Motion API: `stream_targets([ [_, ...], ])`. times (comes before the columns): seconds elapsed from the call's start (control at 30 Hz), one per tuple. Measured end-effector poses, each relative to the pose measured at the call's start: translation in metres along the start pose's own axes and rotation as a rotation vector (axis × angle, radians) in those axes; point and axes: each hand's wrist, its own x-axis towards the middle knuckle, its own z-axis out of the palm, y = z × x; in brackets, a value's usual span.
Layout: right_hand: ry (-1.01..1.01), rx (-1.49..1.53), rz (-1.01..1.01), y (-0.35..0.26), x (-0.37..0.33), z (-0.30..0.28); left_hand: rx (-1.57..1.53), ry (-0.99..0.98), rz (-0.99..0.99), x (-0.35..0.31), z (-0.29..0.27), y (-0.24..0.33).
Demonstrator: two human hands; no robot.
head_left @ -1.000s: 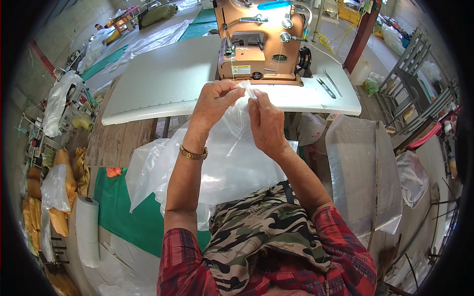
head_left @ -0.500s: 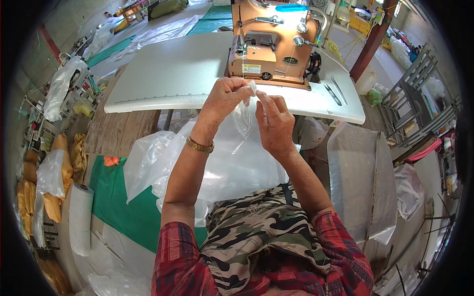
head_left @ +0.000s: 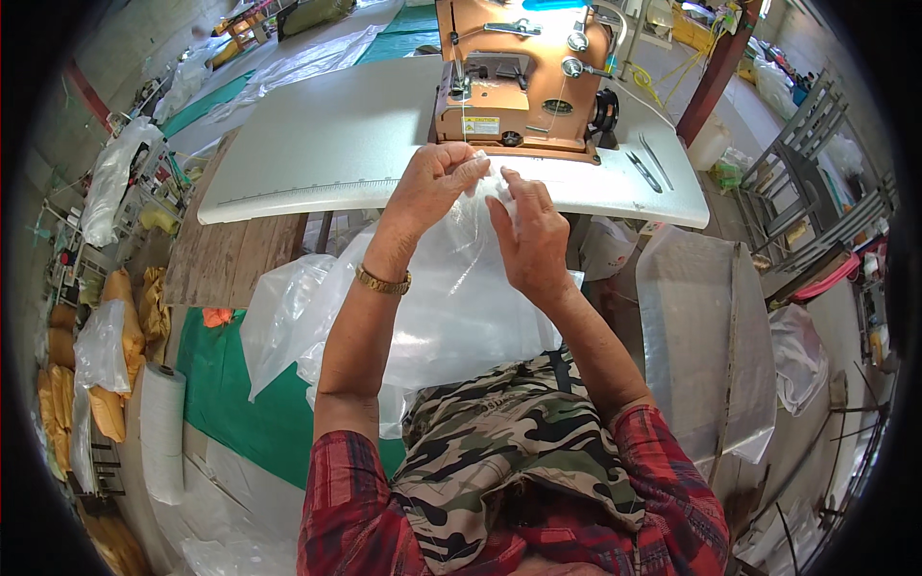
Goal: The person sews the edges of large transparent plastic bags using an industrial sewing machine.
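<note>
A clear plastic sheet point(head_left: 437, 307) hangs from my hands over the front edge of the sewing table and spreads down toward my lap. My left hand point(head_left: 434, 187) pinches its gathered upper edge between thumb and fingers. Close by on the right, my right hand point(head_left: 533, 235) has its fingers bent around another part of this edge, with thumb and forefinger tips a little apart. Just beyond both hands stands a copper-coloured sewing machine point(head_left: 523, 86), with thread running down near its needle.
The white sewing table point(head_left: 317, 144) has a ruler scale along its front. Tweezers point(head_left: 658, 161) and thread snips point(head_left: 643, 173) lie at its right. A translucent sheet point(head_left: 687, 326) hangs at my right; a white roll point(head_left: 163, 432) stands at left. Green tarpaulin point(head_left: 230, 384) covers floor at left.
My hands have drawn slightly apart, and the right thumb and forefinger have spread. The plastic edge between them shows more. The whole view has shifted a little.
</note>
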Motion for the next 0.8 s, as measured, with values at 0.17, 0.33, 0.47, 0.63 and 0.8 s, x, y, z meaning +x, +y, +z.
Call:
stream_targets([
  [0.17,-0.008,0.382,0.283,0.009,-0.013,-0.004,0.262,0.021,0.105,0.003,-0.007,0.02],
  [0.33,-0.371,0.46,0.472,0.009,-0.023,-0.021,0.334,0.089,0.312,0.004,-0.014,0.024],
  [0.47,-0.511,0.627,0.538,0.028,-0.026,-0.028,0.252,0.015,0.238,0.006,-0.01,0.024],
  [0.63,-0.484,0.741,0.488,0.03,0.004,-0.024,0.263,-0.041,0.204,0.001,-0.005,0.018],
  [0.8,-0.414,0.585,0.383,0.038,0.034,-0.018,0.228,-0.039,0.167,0.013,0.005,0.02],
])
